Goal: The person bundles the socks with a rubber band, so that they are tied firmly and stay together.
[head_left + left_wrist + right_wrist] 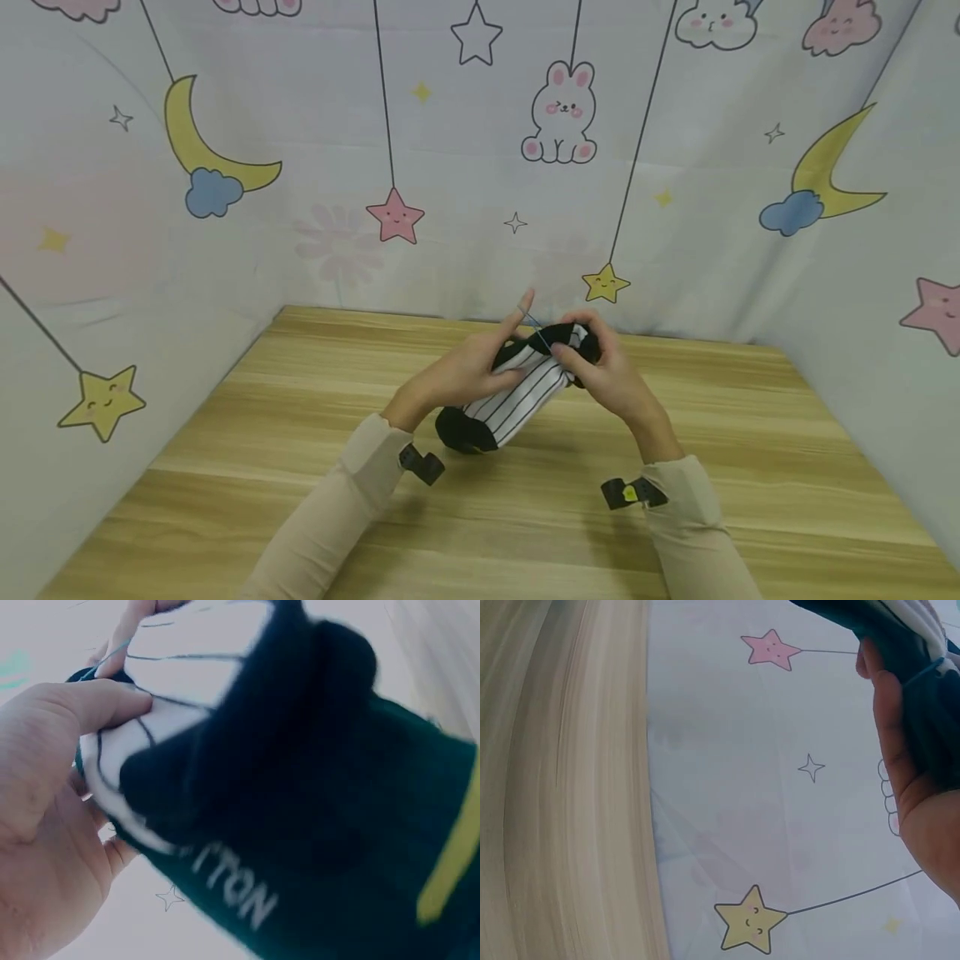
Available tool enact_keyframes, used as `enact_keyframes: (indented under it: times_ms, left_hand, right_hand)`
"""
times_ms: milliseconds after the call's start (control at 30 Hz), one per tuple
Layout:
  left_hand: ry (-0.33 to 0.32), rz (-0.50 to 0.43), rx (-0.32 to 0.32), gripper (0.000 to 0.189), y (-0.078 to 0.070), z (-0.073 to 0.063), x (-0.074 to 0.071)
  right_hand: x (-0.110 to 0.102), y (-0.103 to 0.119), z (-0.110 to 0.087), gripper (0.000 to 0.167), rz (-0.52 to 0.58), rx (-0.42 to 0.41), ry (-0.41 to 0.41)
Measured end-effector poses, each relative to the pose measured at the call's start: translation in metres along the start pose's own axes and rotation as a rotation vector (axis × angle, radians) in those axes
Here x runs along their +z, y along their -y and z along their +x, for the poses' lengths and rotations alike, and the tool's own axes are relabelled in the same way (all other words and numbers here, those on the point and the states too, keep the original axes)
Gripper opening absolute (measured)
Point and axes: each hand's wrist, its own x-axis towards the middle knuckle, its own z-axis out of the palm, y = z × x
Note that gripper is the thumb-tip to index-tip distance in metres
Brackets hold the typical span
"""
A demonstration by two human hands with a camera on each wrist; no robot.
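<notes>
A pair of black and white striped socks [521, 404] hangs above the table between both hands. The left hand [471, 365] grips the socks around their middle, thumb pressed on the striped side in the left wrist view. Its raised index finger pulls a thin blue band [537, 328], which looks like a rubber band, out from the socks. At the upper right end, the right hand [617, 377] holds the bunched socks with thumb and fingers. Pale lettering and a yellow stripe show on the dark fabric [360, 825] in the left wrist view.
Below the hands lies a wood-grain table [337, 375]. A white cloth backdrop [465, 150] printed with stars, moons and a rabbit rises behind it and along both sides. Each wrist wears a black strap, the left strap [422, 464] and the right strap [632, 492].
</notes>
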Motion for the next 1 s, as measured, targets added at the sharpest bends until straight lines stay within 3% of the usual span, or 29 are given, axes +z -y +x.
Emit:
enact_keyframes:
  times_ms: [233, 533, 767, 1000]
  left_hand:
    - [-0.014, 0.002, -0.039, 0.103, -0.001, 0.001, -0.002]
    - [-0.016, 0.007, -0.064, 0.097, -0.001, -0.001, -0.004]
    - [0.053, 0.063, 0.001, 0.085, -0.001, -0.001, -0.002]
    - [0.066, 0.037, 0.072, 0.073, 0.002, -0.002, -0.003]
  right_hand:
    - [-0.008, 0.000, -0.002, 0.017, 0.054, -0.127, -0.134]
    - [-0.020, 0.006, -0.001, 0.017, 0.154, -0.116, -0.376]
    - [-0.023, 0.007, -0.001, 0.018, 0.102, -0.083, -0.380]
    - [-0.023, 0.010, -0.001, 0.015, 0.081, -0.068, -0.373]
